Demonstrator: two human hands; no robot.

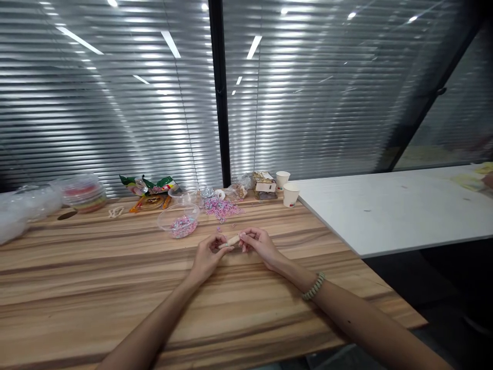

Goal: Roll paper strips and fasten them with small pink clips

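So a small pale clothespin-looking piece (232, 240) is being pinched at both ends, left hand (208, 256) and right hand (259, 243) each closed on it, held just above the middle of the wooden tabletop (96, 288). Hard to tell exactly what it is, too small. Looks early on: a clear bowl (179, 220) of pink and pale bits is sat just behind the hands, and a loose pile (221, 208) is still spread near the far edge, mostly unsorted.
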